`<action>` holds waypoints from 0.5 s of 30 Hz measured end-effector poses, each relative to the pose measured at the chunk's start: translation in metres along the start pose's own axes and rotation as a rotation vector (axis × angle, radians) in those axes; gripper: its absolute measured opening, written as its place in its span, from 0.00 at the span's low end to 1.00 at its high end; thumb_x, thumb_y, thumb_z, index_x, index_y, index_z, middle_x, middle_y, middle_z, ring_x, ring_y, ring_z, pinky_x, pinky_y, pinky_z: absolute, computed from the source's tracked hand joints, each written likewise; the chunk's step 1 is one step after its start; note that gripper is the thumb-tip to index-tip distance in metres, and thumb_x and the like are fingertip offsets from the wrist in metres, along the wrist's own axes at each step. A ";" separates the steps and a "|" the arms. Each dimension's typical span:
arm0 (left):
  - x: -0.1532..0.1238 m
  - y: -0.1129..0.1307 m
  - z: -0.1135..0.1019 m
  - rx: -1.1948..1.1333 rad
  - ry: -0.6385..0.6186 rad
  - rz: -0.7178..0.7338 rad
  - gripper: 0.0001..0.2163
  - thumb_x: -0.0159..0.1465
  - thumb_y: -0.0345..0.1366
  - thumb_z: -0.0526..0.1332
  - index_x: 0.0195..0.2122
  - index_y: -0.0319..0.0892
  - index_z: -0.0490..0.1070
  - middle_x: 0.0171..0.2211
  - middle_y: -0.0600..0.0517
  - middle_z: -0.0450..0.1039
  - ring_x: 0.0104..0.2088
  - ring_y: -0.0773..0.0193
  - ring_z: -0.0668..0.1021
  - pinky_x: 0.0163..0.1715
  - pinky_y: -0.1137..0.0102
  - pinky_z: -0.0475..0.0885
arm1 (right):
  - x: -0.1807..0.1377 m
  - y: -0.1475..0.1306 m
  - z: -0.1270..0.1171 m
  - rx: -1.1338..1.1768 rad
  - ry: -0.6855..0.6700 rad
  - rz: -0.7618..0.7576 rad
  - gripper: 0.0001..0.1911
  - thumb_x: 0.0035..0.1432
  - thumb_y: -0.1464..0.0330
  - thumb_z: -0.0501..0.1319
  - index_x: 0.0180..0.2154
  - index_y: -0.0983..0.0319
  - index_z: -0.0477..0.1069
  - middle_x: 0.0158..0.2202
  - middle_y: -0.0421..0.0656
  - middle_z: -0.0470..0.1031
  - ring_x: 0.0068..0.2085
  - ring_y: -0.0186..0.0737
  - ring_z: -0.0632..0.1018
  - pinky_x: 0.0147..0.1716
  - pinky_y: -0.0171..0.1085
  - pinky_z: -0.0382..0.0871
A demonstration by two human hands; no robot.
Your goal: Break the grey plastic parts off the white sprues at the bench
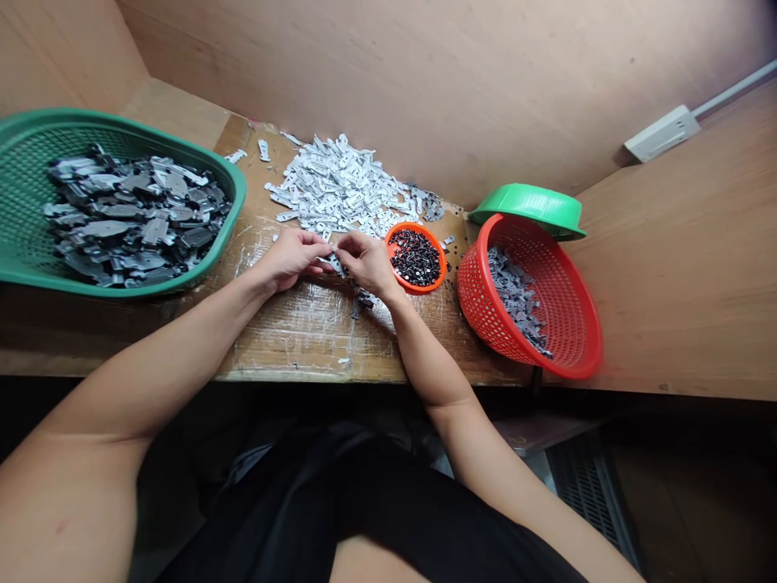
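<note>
A small grey metal part [334,262] is sitting at the centre of the frame, just above the counter [291,340]. The left hand [293,257] and right hand [366,263] are both pinching it, fingers closed together on it. It is looking flat and dull silver; no writing is readable. A small orange bowl [397,235] of dark pieces is standing just right, a white parts pile [340,186] above.

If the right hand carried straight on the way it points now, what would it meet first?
The right hand points left toward the left hand, so it would first meet the small grey metal part pinched between them, then the left fingers. Depth is hard to judge.
</note>
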State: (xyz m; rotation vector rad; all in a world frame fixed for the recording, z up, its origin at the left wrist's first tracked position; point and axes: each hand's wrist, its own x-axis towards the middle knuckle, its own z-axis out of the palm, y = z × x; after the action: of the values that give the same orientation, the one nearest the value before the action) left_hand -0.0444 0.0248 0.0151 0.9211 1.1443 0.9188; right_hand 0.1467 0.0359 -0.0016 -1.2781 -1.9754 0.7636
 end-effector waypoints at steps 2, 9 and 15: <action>0.000 0.000 0.000 0.012 -0.002 0.002 0.09 0.60 0.27 0.77 0.27 0.42 0.79 0.27 0.48 0.80 0.29 0.62 0.85 0.23 0.76 0.71 | 0.001 0.003 -0.003 0.008 -0.011 0.013 0.05 0.70 0.68 0.67 0.37 0.58 0.76 0.34 0.39 0.82 0.36 0.40 0.78 0.42 0.41 0.73; 0.013 0.012 -0.020 -0.030 0.194 0.067 0.11 0.63 0.24 0.76 0.29 0.42 0.78 0.29 0.49 0.80 0.27 0.64 0.85 0.23 0.76 0.72 | 0.000 0.011 -0.021 -0.173 0.014 -0.007 0.10 0.72 0.72 0.65 0.35 0.59 0.80 0.35 0.42 0.83 0.38 0.43 0.79 0.48 0.44 0.71; 0.019 0.021 -0.026 -0.094 0.340 0.113 0.12 0.70 0.22 0.68 0.30 0.41 0.75 0.29 0.52 0.77 0.25 0.70 0.83 0.22 0.78 0.70 | 0.001 -0.002 0.019 -0.487 -0.164 -0.097 0.10 0.79 0.65 0.67 0.42 0.62 0.81 0.45 0.51 0.85 0.48 0.50 0.80 0.54 0.46 0.71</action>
State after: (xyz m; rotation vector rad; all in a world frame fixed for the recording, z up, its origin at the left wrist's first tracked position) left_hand -0.0695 0.0530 0.0241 0.7772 1.3326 1.2448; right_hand 0.1306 0.0340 -0.0117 -1.4085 -2.4362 0.3552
